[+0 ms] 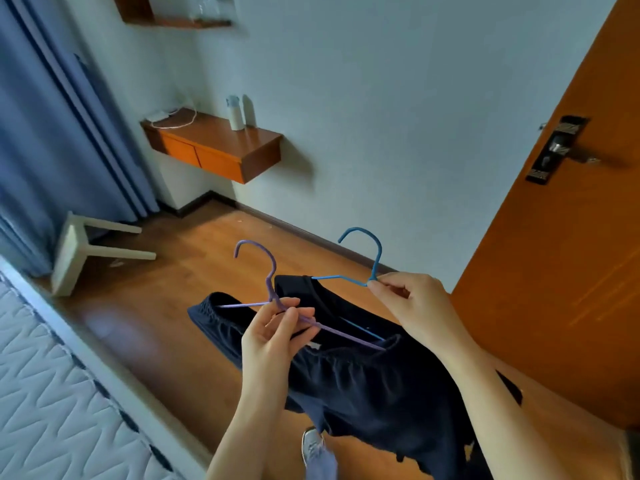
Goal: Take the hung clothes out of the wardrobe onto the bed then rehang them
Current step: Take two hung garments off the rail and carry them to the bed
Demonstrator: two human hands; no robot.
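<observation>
My left hand [273, 336] pinches the neck of a purple wire hanger [268, 271] that carries a dark navy garment with an elastic waistband [360, 382]. My right hand [412, 303] pinches the base of the hook of a blue wire hanger [372, 252], which carries a second dark navy garment [304, 285] behind the first. Both hangers are held in the air over the wooden floor, hooks up. The white quilted bed [52, 393] lies at the lower left. No wardrobe is in view.
An orange wooden door [561, 237] with a metal handle stands at the right. A white stool [74, 254] lies tipped over by the blue curtain [52, 133]. A wall-mounted wooden shelf [214, 147] holds a bottle and a cable. My shoe [313, 445] shows below.
</observation>
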